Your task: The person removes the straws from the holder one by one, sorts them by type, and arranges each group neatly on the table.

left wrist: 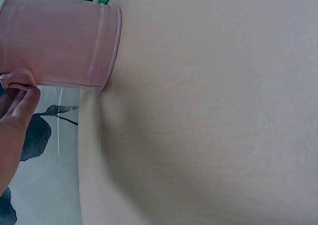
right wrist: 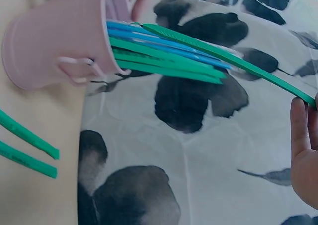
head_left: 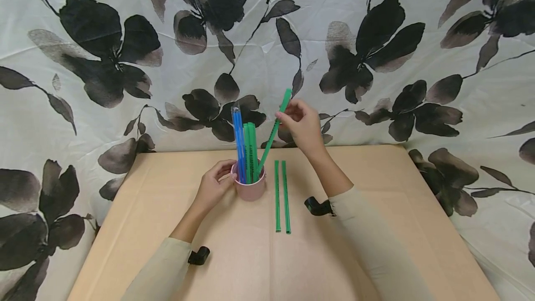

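A small pink metal cup with side handles stands near the table's far edge. My left hand grips it at the left, its fingers at the handle in the left wrist view. With thumb and fingers, my right hand pinches a long green pencil near its upper end. That pencil leans to the right, its lower end at the cup's mouth. Inside the cup stand several green pencils and some blue pencils.
Two more green pencils lie side by side on the tan table, to the right of the cup. A white cloth with dark flowers hangs behind the table. A black camera mount sits at the right wrist.
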`<move>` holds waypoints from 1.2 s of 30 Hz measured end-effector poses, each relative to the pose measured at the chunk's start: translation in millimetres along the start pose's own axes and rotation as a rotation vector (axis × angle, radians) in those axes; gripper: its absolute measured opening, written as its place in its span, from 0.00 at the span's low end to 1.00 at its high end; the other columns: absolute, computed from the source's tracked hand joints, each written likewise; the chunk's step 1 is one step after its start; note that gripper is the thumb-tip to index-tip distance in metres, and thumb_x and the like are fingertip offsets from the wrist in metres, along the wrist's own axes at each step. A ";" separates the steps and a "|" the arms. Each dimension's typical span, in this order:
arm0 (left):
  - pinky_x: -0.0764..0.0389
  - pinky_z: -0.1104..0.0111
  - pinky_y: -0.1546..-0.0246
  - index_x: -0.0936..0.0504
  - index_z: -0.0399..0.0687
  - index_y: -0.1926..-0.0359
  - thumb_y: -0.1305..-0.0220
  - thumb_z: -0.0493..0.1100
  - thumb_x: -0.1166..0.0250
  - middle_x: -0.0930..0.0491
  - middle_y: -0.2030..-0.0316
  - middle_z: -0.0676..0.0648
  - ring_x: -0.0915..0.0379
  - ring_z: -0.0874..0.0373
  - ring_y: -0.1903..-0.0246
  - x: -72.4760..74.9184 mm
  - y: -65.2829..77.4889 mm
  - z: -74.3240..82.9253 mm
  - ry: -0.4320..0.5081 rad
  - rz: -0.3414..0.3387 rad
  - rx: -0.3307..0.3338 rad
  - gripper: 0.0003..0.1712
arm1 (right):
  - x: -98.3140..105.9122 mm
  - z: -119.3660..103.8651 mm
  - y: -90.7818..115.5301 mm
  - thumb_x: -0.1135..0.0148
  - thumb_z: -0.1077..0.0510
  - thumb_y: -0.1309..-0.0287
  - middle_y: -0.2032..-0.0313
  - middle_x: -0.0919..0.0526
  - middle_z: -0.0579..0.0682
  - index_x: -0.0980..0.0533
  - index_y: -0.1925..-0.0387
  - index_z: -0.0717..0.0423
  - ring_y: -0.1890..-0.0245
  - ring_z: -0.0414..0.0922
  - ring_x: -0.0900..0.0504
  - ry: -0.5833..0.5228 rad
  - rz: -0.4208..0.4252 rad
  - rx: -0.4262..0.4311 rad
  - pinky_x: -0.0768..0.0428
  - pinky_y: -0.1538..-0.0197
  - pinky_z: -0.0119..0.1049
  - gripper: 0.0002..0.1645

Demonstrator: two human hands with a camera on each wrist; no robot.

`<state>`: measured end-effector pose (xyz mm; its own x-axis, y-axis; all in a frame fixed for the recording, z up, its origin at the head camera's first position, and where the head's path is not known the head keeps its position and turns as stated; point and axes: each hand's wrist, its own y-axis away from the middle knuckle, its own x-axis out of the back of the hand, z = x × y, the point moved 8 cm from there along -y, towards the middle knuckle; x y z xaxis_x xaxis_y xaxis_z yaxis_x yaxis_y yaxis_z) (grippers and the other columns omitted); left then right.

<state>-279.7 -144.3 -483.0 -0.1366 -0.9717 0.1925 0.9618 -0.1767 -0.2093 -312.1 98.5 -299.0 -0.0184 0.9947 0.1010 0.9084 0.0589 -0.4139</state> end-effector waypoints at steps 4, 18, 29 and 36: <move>0.20 0.77 0.48 0.26 0.41 0.41 0.36 0.37 0.37 0.24 0.42 0.38 0.27 0.43 0.42 -0.1 0.4 1.6 0.002 0.002 -0.004 0.22 | 15.6 -3.1 -0.8 0.34 0.63 0.42 0.67 0.20 0.47 0.26 0.56 0.69 0.69 0.42 0.16 -0.009 0.030 0.008 0.13 0.59 0.46 0.15; 0.21 0.78 0.48 0.29 0.29 0.40 0.36 0.30 0.39 0.28 0.41 0.30 0.30 0.36 0.41 -1.2 3.9 27.5 0.005 -0.030 0.017 0.23 | 49.5 9.7 6.1 0.34 0.64 0.43 0.69 0.20 0.48 0.26 0.56 0.71 0.72 0.42 0.17 0.037 0.054 -0.015 0.13 0.65 0.31 0.16; 0.21 0.77 0.47 0.26 0.40 0.40 0.36 0.36 0.37 0.25 0.41 0.37 0.27 0.42 0.42 -0.3 5.6 2.1 -0.020 0.011 0.005 0.23 | 62.0 52.1 22.5 0.34 0.63 0.42 0.67 0.21 0.51 0.26 0.54 0.65 0.70 0.45 0.17 0.108 -0.001 -0.155 0.12 0.61 0.40 0.16; 0.20 0.77 0.47 0.26 0.41 0.40 0.36 0.38 0.37 0.25 0.42 0.38 0.27 0.43 0.42 -3.0 10.0 3.3 -0.011 0.014 0.001 0.23 | 63.4 98.2 33.8 0.34 0.61 0.42 0.67 0.21 0.50 0.27 0.52 0.67 0.71 0.41 0.17 0.098 -0.057 -0.239 0.12 0.63 0.40 0.20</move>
<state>-268.8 -142.5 -482.5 -0.1205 -0.9723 0.2002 0.9638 -0.1629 -0.2110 -323.6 171.8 -395.5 -0.0425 0.9768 0.2098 0.9801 0.0815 -0.1810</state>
